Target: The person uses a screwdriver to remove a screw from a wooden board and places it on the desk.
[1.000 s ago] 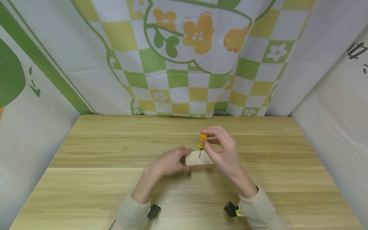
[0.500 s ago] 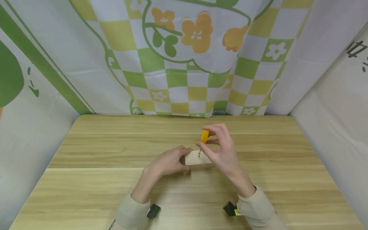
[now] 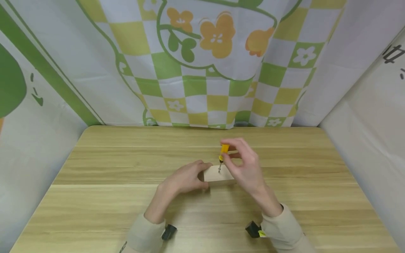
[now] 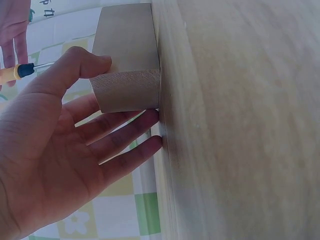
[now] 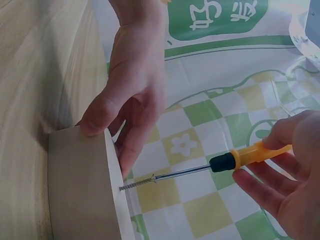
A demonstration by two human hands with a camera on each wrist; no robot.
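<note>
On the table | left hand half-curled, gripping block | right hand pinching screwdriver, seemingly seated in screw

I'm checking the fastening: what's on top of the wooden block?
A screw stands there, the screwdriver at its head. Any part sunk inside is hidden; in the head view the right hand covers part of the block.

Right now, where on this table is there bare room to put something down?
The table shows bare wood left of the left hand, right of the right hand, beyond both toward the patterned curtain, and, more narrowly, between the forearms. It's crowded in the middle, around the wooden block, screw and screwdriver.
</note>
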